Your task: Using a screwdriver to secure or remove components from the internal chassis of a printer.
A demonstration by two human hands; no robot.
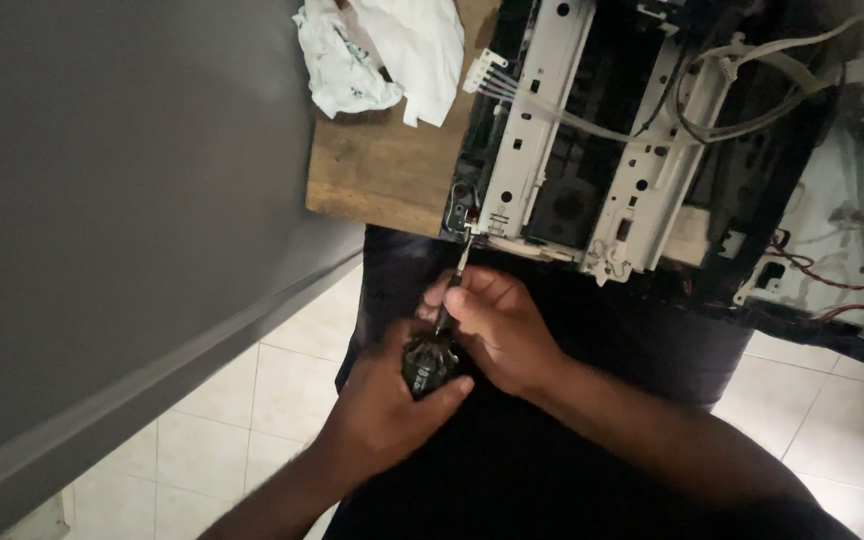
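A broad grey wall panel [122,220] fills the left half of the view, above pale square floor tiles [252,420]. At upper centre lies a brown wooden board [382,170], carrying a crumpled white cloth [382,50] at its far edge. Right of the board rests an opened black machine chassis with white perforated metal rails [542,110]; grey ribbon cables [712,110] and red wires [832,275] run across it.

Below the chassis, the left hand [382,410] wraps closed around the dark, rounded handle of a slim-shafted screwdriver [432,360]. The right hand [497,325] is curled, its fingertips [452,298] pinching the shaft partway up. The screwdriver points away from the person, its tip meeting a small bracket [462,210] at the chassis's near left corner, beside the board's edge.
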